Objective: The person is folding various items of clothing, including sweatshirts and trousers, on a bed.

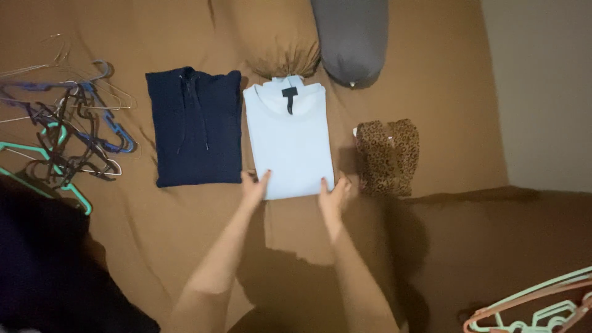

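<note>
The folded pale blue top [288, 140] is laid flat on the brown bedcover [185, 222], just beside the folded navy hoodie [197, 126]. Its 2 near corners are pressed by the left hand [253, 187] and right hand [333, 196], fingers spread flat, nothing clamped, so the fold is kept square.

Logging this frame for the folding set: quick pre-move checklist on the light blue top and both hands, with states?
1. Left hand on the near left corner of the folded light blue top: ok.
2. Right hand on its near right corner: ok.
3. Top lies flat and squarely folded on the brown sheet: ok.
4. Apart from the navy hoodie beside it: not ok, their edges meet or nearly so.
5. Apart from the leopard-print piece: ok, a gap shows.
6. Fingers gripping the fabric or only resting on it: cannot tell.
</note>
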